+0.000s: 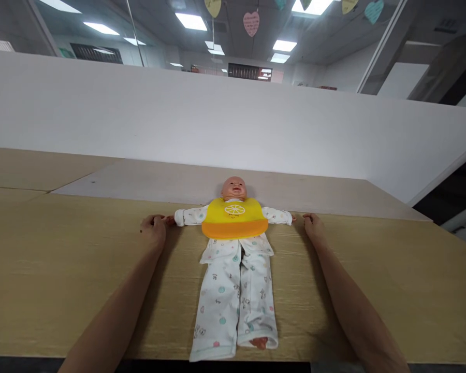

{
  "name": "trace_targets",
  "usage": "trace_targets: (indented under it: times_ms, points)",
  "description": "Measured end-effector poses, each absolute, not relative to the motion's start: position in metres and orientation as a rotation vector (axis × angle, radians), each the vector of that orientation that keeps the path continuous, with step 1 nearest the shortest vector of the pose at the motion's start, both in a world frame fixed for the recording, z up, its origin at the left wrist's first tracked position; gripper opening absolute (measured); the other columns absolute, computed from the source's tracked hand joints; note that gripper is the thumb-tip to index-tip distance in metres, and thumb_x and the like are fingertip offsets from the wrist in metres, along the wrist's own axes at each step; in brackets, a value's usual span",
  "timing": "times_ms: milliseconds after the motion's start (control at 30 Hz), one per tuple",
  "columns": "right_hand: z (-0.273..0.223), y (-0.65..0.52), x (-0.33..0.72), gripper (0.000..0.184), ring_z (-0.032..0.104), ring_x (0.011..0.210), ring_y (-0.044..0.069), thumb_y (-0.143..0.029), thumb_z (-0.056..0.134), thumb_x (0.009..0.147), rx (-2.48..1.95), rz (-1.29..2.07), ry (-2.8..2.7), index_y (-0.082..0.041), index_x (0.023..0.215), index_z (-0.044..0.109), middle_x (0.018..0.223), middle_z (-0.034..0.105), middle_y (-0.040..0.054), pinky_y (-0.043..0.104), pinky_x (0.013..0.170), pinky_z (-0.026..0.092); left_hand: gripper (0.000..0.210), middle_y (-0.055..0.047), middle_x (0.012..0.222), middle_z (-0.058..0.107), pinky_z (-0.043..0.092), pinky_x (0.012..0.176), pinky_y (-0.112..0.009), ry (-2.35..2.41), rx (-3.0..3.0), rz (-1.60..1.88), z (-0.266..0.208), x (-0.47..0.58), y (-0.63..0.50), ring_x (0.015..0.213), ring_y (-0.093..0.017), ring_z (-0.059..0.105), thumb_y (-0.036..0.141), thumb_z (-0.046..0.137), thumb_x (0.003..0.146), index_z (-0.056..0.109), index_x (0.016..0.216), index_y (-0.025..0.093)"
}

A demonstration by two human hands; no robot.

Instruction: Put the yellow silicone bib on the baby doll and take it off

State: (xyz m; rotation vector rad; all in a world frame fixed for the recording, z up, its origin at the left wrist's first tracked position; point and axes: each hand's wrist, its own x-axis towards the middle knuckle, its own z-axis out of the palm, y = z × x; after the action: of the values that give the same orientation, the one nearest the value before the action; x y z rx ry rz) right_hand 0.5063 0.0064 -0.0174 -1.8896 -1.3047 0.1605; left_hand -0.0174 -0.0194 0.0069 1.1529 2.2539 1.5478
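A baby doll point(234, 189) lies on its back, arms stretched out to both sides, in a white patterned top and trousers point(221, 295). Over its chest is a yellow silicone bib point(235, 211) with an orange catch pocket point(235, 229) and a citrus-slice print. At the left, my left hand point(153, 231) is closed, its fingertips at the doll's hand point(170, 220). My right hand point(314, 228) has its fingers curled together, a small gap away from the doll's other hand point(294, 218), with nothing visible in it. One doll foot point(259, 343) shows at a trouser hem; the other is hidden.
The doll lies on a wood-toned tabletop point(81, 274) with a greyish strip point(314, 190) along the back. Behind it rises a white low wall point(217, 122) topped by glass with heart-shaped paper notes point(251, 24). The table's front edge is close to the doll's feet.
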Motion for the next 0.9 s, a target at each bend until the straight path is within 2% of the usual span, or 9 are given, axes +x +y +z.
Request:
trace_targets:
  times_ms: [233,900]
  points:
    - [-0.017,0.004,0.504,0.043,0.050,0.066,0.016,-0.031,0.035,0.074,-1.848,0.177,-1.314,-0.009,0.095,0.066,0.079,0.064,0.0098,0.026,0.066,0.037,0.026,-0.010,0.094,0.068,0.046,0.082,-0.037,2.251,1.110,1.548,-0.004,-0.025,-0.012,0.095,-0.028,0.061,0.025,0.042,0.076,0.066,0.082,0.015]
    - [-0.014,0.002,0.502,0.043,0.048,0.059,0.015,-0.034,0.038,0.073,-1.834,0.155,-1.323,-0.009,0.091,0.068,0.069,0.063,0.0087,0.026,0.060,0.035,0.023,-0.012,0.093,0.070,0.048,0.081,-0.040,2.291,1.053,1.588,-0.013,-0.029,-0.003,0.091,-0.029,0.063,0.023,0.044,0.074,0.065,0.076,0.017]
